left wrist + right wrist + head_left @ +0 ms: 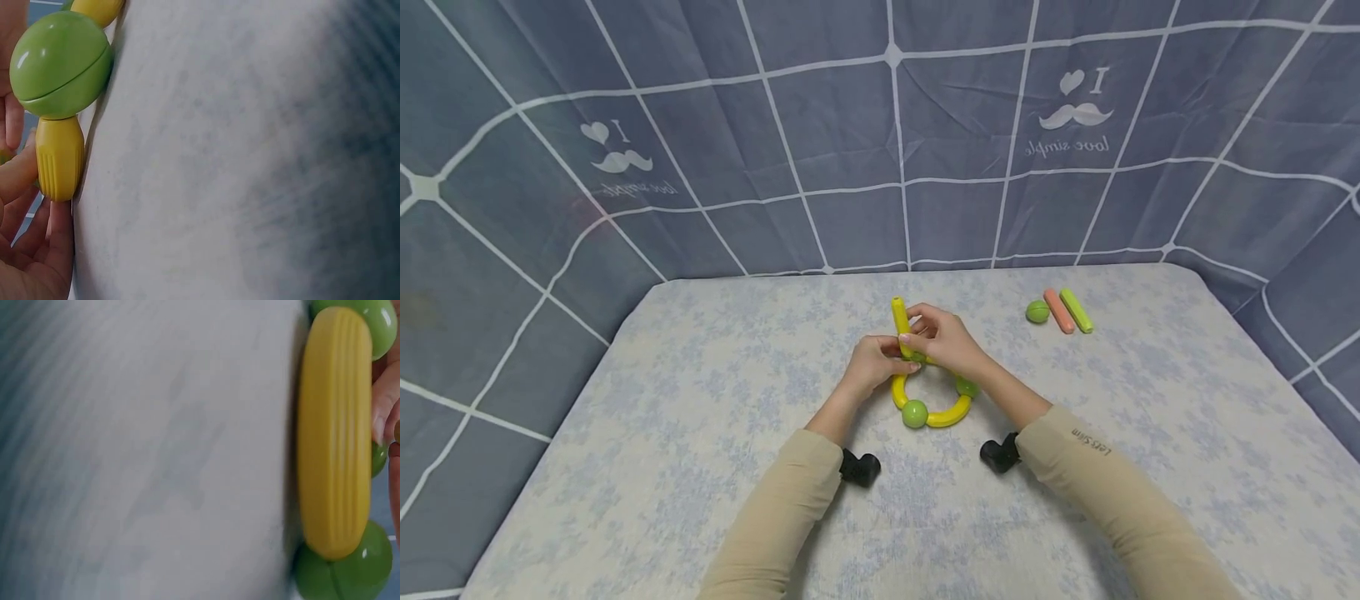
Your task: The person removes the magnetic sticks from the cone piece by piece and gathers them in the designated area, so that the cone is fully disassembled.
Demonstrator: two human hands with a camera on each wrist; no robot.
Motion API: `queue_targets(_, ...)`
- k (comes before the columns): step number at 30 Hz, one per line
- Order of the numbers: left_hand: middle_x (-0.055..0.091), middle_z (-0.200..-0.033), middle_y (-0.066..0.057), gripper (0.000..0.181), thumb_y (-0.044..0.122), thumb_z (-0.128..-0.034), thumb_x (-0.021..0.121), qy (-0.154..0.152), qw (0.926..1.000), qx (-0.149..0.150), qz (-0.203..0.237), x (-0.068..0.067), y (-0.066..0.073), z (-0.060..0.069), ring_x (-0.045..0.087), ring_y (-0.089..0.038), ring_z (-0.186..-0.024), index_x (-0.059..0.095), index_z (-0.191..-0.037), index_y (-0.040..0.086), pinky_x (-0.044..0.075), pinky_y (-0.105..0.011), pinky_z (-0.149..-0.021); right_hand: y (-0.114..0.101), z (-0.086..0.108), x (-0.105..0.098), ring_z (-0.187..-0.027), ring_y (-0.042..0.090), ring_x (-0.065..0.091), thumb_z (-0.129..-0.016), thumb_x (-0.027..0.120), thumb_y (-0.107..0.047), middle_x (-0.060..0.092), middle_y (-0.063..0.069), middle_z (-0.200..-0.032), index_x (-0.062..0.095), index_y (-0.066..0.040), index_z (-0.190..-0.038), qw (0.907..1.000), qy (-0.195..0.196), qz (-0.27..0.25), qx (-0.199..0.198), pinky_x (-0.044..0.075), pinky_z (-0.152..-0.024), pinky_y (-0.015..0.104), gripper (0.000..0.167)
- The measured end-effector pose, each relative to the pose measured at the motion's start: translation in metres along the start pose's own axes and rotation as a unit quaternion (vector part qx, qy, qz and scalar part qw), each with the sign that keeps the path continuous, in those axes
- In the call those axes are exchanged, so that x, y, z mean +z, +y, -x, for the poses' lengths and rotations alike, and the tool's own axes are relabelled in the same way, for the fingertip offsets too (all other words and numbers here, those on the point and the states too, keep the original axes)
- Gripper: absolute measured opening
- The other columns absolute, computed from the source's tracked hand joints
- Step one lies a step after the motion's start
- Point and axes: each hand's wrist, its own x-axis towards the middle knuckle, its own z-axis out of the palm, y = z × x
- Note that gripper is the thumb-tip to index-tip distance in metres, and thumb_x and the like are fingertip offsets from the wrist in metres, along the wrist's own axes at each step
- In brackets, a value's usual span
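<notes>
A ring of curved yellow pieces (950,415) joined by green balls (914,414) lies on the table in the head view. At its far side a straight yellow rod (899,315) sticks up beside another green ball (917,357), mostly covered by fingers. My right hand (946,340) pinches the rod's lower end. With its thumb across that joint, my left hand (874,363) grips the far left of the ring. The left wrist view shows a ball (61,65) above a curved piece (59,162). A curved piece (334,431) fills the right wrist view's right side.
Toward the back right of the table (737,375) lie a loose green ball (1037,312), a pink rod (1059,311) and a lime rod (1077,311). A blue checked curtain (850,125) hangs behind the table. Black wrist mounts (859,468) stick out below the sleeves.
</notes>
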Motion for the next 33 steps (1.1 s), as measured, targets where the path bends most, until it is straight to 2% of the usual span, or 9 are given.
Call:
queue_targets(6, 0.069, -0.097, -0.015, 0.029, 0.001, -0.0742, 0.077, -0.007, 1.0000, -0.001, 0.006, 0.000, 0.000, 0.000, 0.061, -0.015, -0.081, 0.070, -0.103, -0.002, 0.052, -0.025, -0.070, -0.010, 0.004, 0.000, -0.081, 0.024, 0.061, -0.090, 0.062, -0.013, 0.064, 0.014, -0.094, 0.053, -0.001, -0.122, 0.9959, 0.003, -0.074, 0.053, 0.051, -0.073, 0.034, 0.036)
queue_targets(11, 0.068, -0.097, -0.016, 0.029, 0.000, -0.0739, 0.077, -0.015, 0.9998, 0.002, 0.011, -0.001, 0.000, -0.001, 0.062, -0.015, -0.080, 0.070, -0.102, -0.003, 0.052, -0.025, -0.070, -0.010, 0.006, -0.001, -0.079, 0.022, 0.062, -0.089, 0.063, -0.011, 0.064, 0.016, -0.095, 0.053, 0.000, -0.123, 0.9916, -0.002, -0.112, 0.065, 0.053, -0.073, 0.035, 0.037)
queue_targets(14, 0.069, -0.097, -0.015, 0.030, -0.001, -0.0736, 0.076, -0.016, 0.9998, -0.001, 0.015, -0.001, 0.000, -0.002, 0.063, -0.017, -0.083, 0.070, -0.102, -0.003, 0.052, -0.025, -0.072, -0.007, 0.006, -0.003, -0.077, 0.020, 0.062, -0.089, 0.063, -0.011, 0.064, 0.016, -0.096, 0.053, -0.001, -0.124, 0.9898, -0.001, -0.119, 0.078, 0.054, -0.073, 0.034, 0.038)
queue_targets(20, 0.067, -0.101, -0.014, 0.034, 0.000, -0.0748, 0.076, -0.019, 0.9994, -0.021, 0.021, -0.004, -0.003, -0.003, 0.063, -0.020, -0.090, 0.068, -0.108, -0.002, 0.052, -0.026, -0.076, -0.005, 0.009, -0.012, -0.080, 0.019, 0.061, -0.089, 0.064, -0.014, 0.064, 0.014, -0.097, 0.052, -0.003, -0.125, 0.9873, -0.002, -0.125, 0.099, 0.052, -0.080, 0.039, 0.039)
queue_targets(26, 0.066, -0.104, -0.012, 0.036, 0.004, -0.0764, 0.076, -0.025, 0.9993, -0.023, 0.017, -0.004, -0.006, -0.003, 0.061, -0.019, -0.093, 0.068, -0.111, 0.001, 0.051, -0.025, -0.078, 0.001, 0.016, -0.028, -0.079, 0.023, 0.061, -0.090, 0.063, -0.015, 0.061, 0.010, -0.092, 0.052, -0.002, -0.125, 0.9848, 0.007, -0.133, 0.112, 0.051, -0.083, 0.043, 0.040)
queue_targets(33, 0.065, -0.105, -0.012, 0.037, 0.004, -0.0773, 0.075, -0.027, 0.9995, -0.011, 0.014, -0.003, -0.006, 0.000, 0.059, -0.020, -0.097, 0.067, -0.113, 0.001, 0.050, -0.024, -0.079, 0.010, 0.025, -0.053, -0.077, 0.013, 0.061, -0.090, 0.062, -0.016, 0.059, 0.006, -0.090, 0.048, 0.002, -0.128, 0.9844, 0.030, -0.131, 0.113, 0.049, -0.085, 0.045, 0.044)
